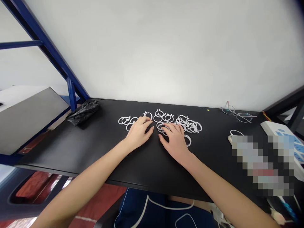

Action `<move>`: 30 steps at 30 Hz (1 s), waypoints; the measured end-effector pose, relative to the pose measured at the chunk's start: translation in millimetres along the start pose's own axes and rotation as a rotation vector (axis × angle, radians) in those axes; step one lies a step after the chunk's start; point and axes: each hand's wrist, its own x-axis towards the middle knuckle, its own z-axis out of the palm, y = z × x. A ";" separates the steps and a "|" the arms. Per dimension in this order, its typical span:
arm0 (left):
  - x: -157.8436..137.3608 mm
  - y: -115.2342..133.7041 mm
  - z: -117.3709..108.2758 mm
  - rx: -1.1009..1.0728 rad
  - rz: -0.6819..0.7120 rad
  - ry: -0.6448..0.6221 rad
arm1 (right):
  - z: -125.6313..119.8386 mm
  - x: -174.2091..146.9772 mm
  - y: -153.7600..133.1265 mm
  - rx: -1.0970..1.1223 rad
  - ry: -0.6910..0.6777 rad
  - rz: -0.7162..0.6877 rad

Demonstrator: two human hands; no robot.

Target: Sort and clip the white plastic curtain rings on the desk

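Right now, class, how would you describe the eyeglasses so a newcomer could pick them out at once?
Follow the far edge of the black table along the pale wall towards its right end. The eyeglasses lie there, right of the white rings. Unlike those rings, they have two lenses joined by a thin frame.

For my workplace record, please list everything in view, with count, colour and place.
Rings: many (overlapping), white, mid-table
Table: one, black, under rings
Plastic bag: one, black, far left
Glasses: one pair, silvery, far right
Box: one, white-and-blue, right edge
Pixelated patch: one, mixed colours, right
Wall: one, white, behind
Frame: one, blue, left
Panel: one, grey, left edge
Floor: one, red, below
Cord: count unclear, white, lap
Clothing: one, navy, lap
Left hand: one, bare, at left rings
Right hand: one, bare, at right rings
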 end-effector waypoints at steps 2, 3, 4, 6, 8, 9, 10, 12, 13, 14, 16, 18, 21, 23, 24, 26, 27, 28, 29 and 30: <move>0.9 1.4 -1.3 -0.047 0.022 0.075 | 0.2 0.0 -0.2 0.005 0.008 0.000; 1.4 3.0 -2.4 -0.093 0.041 0.105 | 0.2 0.0 -0.3 0.008 0.017 0.001; 1.9 5.0 -3.7 -0.153 0.057 0.132 | 0.2 0.2 -0.5 0.013 0.028 0.001; 2.9 9.8 -6.4 -0.312 0.054 0.172 | -0.2 0.7 -0.8 0.027 0.058 -0.002; 4.0 13.4 -8.5 -0.525 -0.009 0.166 | -1.1 1.4 -1.2 0.046 0.091 -0.009; 4.7 14.2 -9.3 -0.656 -0.055 0.135 | -1.6 1.8 -1.4 0.058 0.106 -0.013; 5.3 14.4 -9.9 -0.797 -0.108 0.088 | -2.1 2.1 -1.6 0.071 0.124 -0.013; 6.4 12.9 -10.8 -1.059 -0.229 -0.024 | -3.1 2.7 -1.9 0.101 0.156 -0.009; 6.9 11.8 -11.2 -1.160 -0.292 -0.064 | -3.4 2.9 -2.0 0.115 0.170 -0.007; 7.3 10.6 -11.7 -1.233 -0.352 -0.089 | -3.6 3.0 -2.1 0.129 0.182 -0.006; 7.8 8.8 -12.7 -1.320 -0.450 -0.110 | -3.7 3.1 -2.2 0.152 0.200 -0.010; 8.1 7.9 -13.5 -1.374 -0.509 -0.124 | -3.8 3.2 -2.6 0.170 0.220 -0.015; 8.4 7.9 -13.9 -1.424 -0.567 -0.139 | -4.8 3.6 -3.8 0.191 0.250 -0.020; 8.7 8.1 -14.0 -1.445 -0.599 -0.125 | -6.0 4.0 -4.7 0.199 0.268 -0.028; 9.1 8.2 -14.0 -1.455 -0.615 -0.113 | -6.6 4.2 -4.9 0.204 0.281 -0.034; 9.9 8.3 -14.2 -1.472 -0.646 -0.086 | -7.7 4.6 -5.0 0.217 0.312 -0.052; 10.3 8.3 -14.3 -1.480 -0.658 -0.077 | -8.0 4.7 -4.8 0.227 0.327 -0.063; 10.7 8.3 -14.4 -1.486 -0.667 -0.071 | -8.2 4.7 -4.6 0.236 0.341 -0.074; 10.9 8.2 -14.4 -1.492 -0.671 -0.068 | -8.4 4.8 -4.4 0.244 0.352 -0.084; 11.0 8.1 -14.5 -1.496 -0.672 -0.068 | -8.5 4.8 -4.1 0.251 0.360 -0.093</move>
